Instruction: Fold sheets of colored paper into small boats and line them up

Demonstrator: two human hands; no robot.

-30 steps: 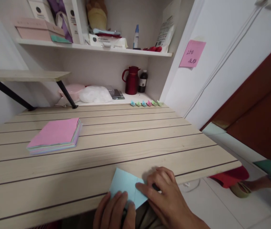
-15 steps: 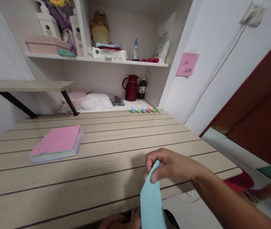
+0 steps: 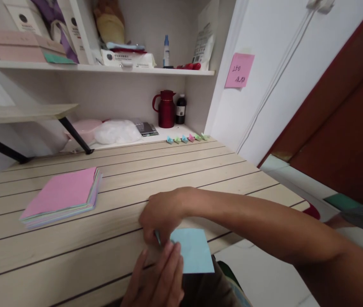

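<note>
A light blue sheet of paper [image 3: 196,251] lies at the front edge of the desk and reaches out over my lap. My right hand [image 3: 164,213] is bent over its left end, fingers curled and closed on it; a narrow blue edge shows beneath the fingers. Against the paper's left part, just below the right hand, rest the stretched fingers of my left hand [image 3: 160,277], its thumb side spread apart. Both hands hide the left end of the sheet. To the left on the desk [image 3: 117,192] sits a stack of coloured paper [image 3: 61,194], pink on top.
Several small folded paper pieces [image 3: 184,138] stand in a row at the desk's back edge. Behind them are a red jug [image 3: 166,111], a dark bottle [image 3: 180,108] and a white plastic bag [image 3: 117,131]. A small raised shelf [image 3: 24,111] stands at left.
My right hand has moved left with the blue paper, which has turned from hanging upright to lying flatter. My left hand has come up into view onto the paper. The camera view has shifted.
</note>
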